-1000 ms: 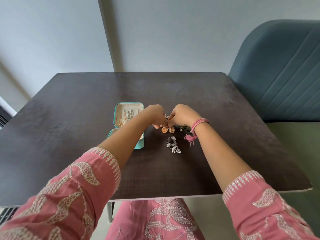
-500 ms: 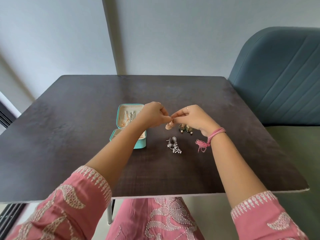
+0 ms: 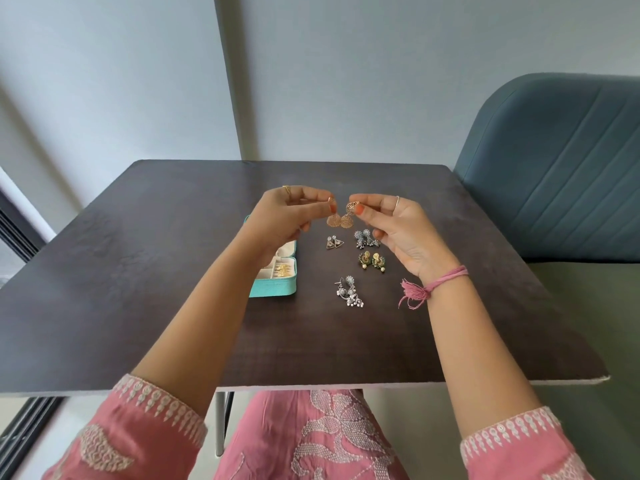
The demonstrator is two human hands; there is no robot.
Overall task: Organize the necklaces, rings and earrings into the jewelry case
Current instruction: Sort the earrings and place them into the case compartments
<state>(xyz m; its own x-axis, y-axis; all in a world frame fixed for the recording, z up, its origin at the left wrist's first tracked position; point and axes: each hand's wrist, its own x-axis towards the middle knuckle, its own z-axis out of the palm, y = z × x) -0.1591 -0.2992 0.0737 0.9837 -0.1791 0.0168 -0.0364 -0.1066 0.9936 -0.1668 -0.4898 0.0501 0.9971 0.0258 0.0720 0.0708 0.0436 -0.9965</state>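
left hand (image 3: 282,216) pinching one gold filigree bell earring (image 3: 333,220), right hand (image 3: 403,233) pinching its twin (image 3: 347,219), both dangling

Left hand (image 3: 282,216): raised, fingers curled, thumb and forefinger pinching.
Right hand (image 3: 398,230): raised, palm facing the camera, fingertips pinching.
Forearms: both extended forward.

Table (image 3: 138,289): bears the jewelry case (image 3: 275,284) left of centre.
Earring pairs: four lie on the table right of the case.
Raised earrings (image 3: 340,220): hang above the table, between left hand (image 3: 287,216) and right hand (image 3: 403,230).
Chair (image 3: 554,174): right of the table.
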